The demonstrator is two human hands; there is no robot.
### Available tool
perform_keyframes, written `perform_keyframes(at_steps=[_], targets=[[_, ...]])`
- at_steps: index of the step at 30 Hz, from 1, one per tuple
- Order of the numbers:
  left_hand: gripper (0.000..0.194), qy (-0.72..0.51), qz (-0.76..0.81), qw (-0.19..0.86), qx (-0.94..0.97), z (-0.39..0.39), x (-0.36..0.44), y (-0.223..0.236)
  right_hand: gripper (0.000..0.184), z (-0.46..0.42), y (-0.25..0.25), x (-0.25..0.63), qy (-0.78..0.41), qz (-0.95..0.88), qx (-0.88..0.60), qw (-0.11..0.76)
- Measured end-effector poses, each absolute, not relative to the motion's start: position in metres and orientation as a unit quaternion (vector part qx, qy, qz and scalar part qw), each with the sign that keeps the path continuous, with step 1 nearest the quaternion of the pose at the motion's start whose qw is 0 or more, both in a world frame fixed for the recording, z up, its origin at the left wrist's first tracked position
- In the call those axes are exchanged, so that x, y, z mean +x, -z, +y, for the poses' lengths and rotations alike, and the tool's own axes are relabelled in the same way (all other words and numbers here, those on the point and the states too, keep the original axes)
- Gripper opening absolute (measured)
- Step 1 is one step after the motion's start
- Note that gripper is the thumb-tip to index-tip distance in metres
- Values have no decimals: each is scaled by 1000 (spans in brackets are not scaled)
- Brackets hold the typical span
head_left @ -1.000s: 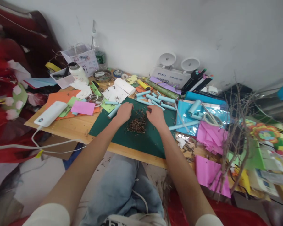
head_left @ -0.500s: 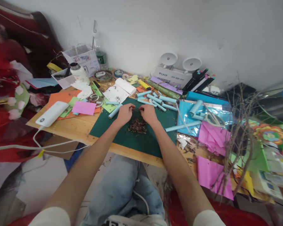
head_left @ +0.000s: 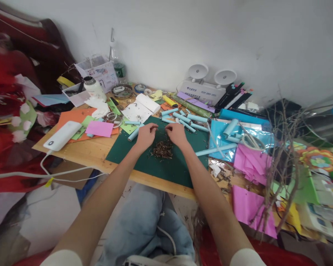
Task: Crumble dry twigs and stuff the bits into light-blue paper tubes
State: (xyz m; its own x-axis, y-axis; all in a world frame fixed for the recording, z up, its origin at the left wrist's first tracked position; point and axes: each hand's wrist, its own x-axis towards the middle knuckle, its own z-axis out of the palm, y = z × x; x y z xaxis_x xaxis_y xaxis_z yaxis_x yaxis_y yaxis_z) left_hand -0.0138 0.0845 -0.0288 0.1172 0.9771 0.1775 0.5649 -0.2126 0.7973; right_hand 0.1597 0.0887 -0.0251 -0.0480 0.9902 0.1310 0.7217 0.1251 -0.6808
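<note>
Left hand (head_left: 147, 135): fingers curled inward; whether they pinch anything, cannot tell. Right hand (head_left: 175, 134): likewise curled, contents undeterminable, facing the left, apart from it. Pile of brown fragments (head_left: 162, 150): lies on the green mat (head_left: 174, 173), between the forearms, just nearside of the fingertips. Light-blue tubes (head_left: 197, 118): mostly clustered beyond the right hand.

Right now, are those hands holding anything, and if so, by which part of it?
No held thing shows in the left hand or right hand, near the brown scraps; something tiny cannot be ruled out.
</note>
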Motion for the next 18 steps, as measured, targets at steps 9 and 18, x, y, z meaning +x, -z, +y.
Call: perform_keyframes(at_steps=[9, 18], targets=[[44, -460, 385, 378, 705, 56, 9, 19, 35, 48, 20, 168, -582, -322, -482, 570], [14, -535, 422, 280, 676, 25, 14, 20, 30, 23, 19, 155, -646, -255, -422, 583]])
